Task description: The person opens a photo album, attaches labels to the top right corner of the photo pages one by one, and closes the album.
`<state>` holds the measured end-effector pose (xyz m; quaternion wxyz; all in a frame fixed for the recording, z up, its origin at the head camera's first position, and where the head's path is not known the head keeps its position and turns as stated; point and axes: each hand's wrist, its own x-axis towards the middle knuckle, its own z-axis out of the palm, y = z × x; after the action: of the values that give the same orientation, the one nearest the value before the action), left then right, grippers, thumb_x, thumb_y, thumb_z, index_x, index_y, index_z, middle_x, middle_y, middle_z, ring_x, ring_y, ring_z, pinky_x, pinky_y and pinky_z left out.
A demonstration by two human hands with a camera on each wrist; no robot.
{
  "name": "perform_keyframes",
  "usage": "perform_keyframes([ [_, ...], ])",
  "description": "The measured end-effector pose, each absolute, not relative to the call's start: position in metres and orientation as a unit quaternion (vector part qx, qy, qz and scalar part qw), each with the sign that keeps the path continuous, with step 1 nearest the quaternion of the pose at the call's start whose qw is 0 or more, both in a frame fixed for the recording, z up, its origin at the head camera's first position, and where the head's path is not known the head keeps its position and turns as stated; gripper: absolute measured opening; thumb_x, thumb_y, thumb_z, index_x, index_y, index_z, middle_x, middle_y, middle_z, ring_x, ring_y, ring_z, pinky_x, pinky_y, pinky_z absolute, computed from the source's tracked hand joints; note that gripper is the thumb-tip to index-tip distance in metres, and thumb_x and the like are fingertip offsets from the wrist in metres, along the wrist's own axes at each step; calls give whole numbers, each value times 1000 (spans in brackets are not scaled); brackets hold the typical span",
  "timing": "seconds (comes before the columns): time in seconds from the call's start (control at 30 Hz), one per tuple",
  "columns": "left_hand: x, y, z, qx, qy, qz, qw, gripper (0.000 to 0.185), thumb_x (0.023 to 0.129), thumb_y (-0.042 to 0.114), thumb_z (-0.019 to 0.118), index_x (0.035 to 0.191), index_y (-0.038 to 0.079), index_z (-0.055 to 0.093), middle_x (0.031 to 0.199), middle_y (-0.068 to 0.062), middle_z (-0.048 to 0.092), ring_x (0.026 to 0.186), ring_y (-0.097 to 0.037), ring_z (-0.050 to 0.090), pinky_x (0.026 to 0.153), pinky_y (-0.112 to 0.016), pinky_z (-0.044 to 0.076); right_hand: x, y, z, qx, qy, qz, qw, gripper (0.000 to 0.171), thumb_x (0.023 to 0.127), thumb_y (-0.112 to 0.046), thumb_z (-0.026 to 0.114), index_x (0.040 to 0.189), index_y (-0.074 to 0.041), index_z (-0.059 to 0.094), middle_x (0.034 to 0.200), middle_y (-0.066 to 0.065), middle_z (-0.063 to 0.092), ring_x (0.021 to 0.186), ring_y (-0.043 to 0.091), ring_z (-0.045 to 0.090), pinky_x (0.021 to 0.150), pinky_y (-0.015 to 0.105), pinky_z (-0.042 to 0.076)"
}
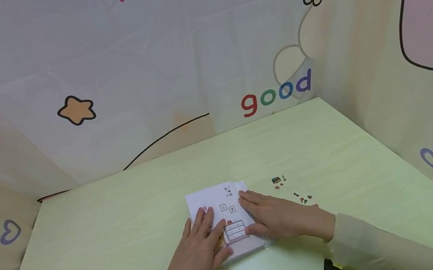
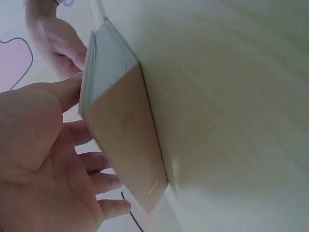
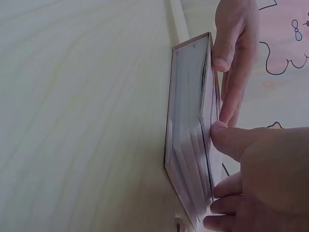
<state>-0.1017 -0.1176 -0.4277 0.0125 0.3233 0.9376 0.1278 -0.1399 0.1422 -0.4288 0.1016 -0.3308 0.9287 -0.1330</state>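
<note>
A small white book point(image 1: 217, 199) lies on the pale green table point(image 1: 129, 221), its top page printed with little furniture pictures. My left hand point(image 1: 203, 240) rests flat on the near left part of the page, fingers straight. My right hand point(image 1: 271, 217) lies flat across the book's right side, with the thumb at the near edge. In the left wrist view the book's brown cover point(image 2: 128, 145) shows edge-on beside my left hand point(image 2: 46, 159), and the right hand point(image 2: 60, 41) is beyond it. The right wrist view shows the stacked page edges point(image 3: 186, 140) under my right hand point(image 3: 263, 169).
Several tiny stickers point(image 1: 279, 180) are scattered on the table to the right of the book. A small black object point(image 1: 332, 268) sits by my right sleeve point(image 1: 381, 245). Cartoon-printed curtain walls point(image 1: 277, 94) enclose the table on three sides.
</note>
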Motion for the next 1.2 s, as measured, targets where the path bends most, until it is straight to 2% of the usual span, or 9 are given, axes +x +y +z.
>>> perform_keyframes([
  [0.2,-104,-128,-424,275,950,144,-13,68,102,47,61,152,3,50,163,-21,34,154,-40,21,122,-60,18,-142,143,-427,-339,932,-113,61,77,106,-46,56,158,5,32,168,22,22,155,38,20,122,51,26],
  [0.33,-105,-139,-421,250,958,130,-41,72,101,46,64,154,2,46,164,-21,33,154,-41,21,123,-58,19,-146,144,-425,-324,939,-106,49,79,105,-50,55,161,1,30,170,18,20,156,37,16,122,52,24],
  [0.53,-106,-158,-418,217,962,148,-73,75,100,41,67,158,2,40,165,-21,30,155,-40,19,122,-59,20,-151,152,-421,-306,945,-111,31,80,104,-52,54,163,-4,27,171,15,18,157,37,12,120,60,24],
  [0.8,-111,-189,-409,182,966,162,-82,76,101,38,67,160,3,35,167,-21,25,155,-42,15,121,-63,17,-161,169,-417,-299,951,-80,-9,85,102,-59,53,163,-6,28,171,15,18,157,36,10,120,63,20],
  [1.2,-115,-246,-404,166,961,161,-154,73,104,37,63,159,-1,33,166,-30,20,155,-47,7,123,-61,6,-174,206,-413,-258,963,-59,-49,86,100,-54,61,162,-4,29,170,16,20,157,39,12,120,65,17],
])
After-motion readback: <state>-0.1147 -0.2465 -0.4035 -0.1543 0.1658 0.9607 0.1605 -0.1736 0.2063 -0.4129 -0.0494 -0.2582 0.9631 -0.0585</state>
